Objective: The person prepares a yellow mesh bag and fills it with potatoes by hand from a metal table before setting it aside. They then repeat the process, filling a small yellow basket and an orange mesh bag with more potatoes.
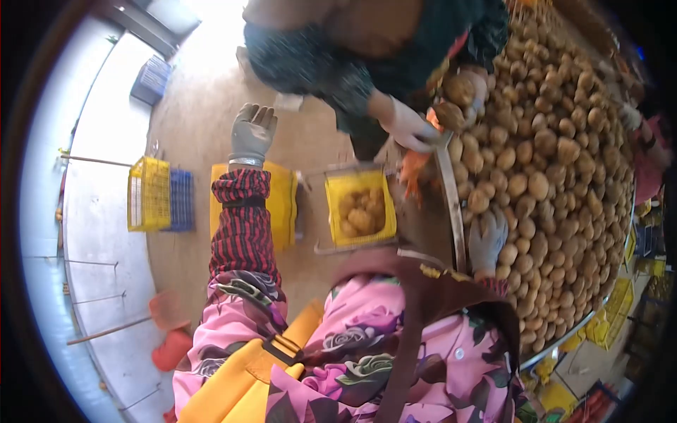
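Note:
My left hand, in a pale glove, is stretched out over the floor. Its fingers are extended and nothing is in it. At the near edge of a heap of brown, potato-like produce, my right hand lies gloved against the pieces, fingers spread over them. A metal rim borders the heap just left of that hand. Between my arms, a yellow basket holds several of the same brown pieces. Under my left forearm stands a larger yellow container.
Across from me, a co-worker's gloved hands are at the rim, one with brown produce. Another person stands at the far right. Yellow and blue crates, a blue crate and a red dustpan-like item are on the left.

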Demonstrator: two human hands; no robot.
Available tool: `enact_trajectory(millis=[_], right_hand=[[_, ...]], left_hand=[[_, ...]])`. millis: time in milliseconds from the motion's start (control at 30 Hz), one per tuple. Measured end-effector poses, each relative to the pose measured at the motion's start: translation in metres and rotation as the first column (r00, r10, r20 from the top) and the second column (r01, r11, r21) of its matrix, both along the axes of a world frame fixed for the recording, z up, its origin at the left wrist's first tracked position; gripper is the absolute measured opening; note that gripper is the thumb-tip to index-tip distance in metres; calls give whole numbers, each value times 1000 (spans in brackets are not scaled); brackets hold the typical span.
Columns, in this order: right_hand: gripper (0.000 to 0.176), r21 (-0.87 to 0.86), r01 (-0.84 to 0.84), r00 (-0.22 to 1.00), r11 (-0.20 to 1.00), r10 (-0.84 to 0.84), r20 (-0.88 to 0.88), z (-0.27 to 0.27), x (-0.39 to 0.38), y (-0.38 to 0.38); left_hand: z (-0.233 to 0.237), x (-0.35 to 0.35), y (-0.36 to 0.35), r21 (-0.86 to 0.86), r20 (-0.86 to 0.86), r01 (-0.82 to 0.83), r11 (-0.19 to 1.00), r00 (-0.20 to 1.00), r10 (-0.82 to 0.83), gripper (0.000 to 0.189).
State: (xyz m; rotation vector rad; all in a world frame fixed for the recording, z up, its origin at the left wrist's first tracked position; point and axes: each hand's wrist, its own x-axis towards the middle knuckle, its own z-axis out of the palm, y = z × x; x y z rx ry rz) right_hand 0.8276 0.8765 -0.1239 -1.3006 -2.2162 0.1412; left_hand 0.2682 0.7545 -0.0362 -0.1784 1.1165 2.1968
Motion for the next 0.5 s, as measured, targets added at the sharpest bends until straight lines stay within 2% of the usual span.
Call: enact_trajectory(millis=[33,100,167,200,233,333,367,433,500], right_hand=[[26,-1,0,1000,1000,0,-2,-2,-1,0],[26,-26,11,1000,1000,-10,15,0,2,-3],[26,-18,-10,1000,1000,10,-1,2,-1,0],[26,-26,-2,1000,1000,2,5,2,-1,1],[26,-24,-10,1000,1000,10,-9,1,-1,1],[26,-28,-20,1000,999,20,11,4,0,0],[26,-30,-19,1000,999,19,23,4,0,1],[26,-40,-25,999,999,26,33,4,-1,1],[26,-48,-30,999,998,31,27,5,-2,1]], left_hand=[[-27,2,-25,-52,28,4,999,1000,-2,26],[-79,9,-72,86,112,127,988,984,-136,13],[-81,71,-92,-136,196,11,991,980,15,20],[-105,78,-113,-161,207,106,981,976,-71,20],[-106,104,-120,-285,238,42,958,971,28,19],[-121,149,-142,-337,363,64,939,930,67,19],[-131,160,-153,-345,376,62,937,924,77,19],[-150,175,-170,-333,316,162,929,947,-52,25],[-147,191,-175,-381,367,151,912,930,-1,26]])
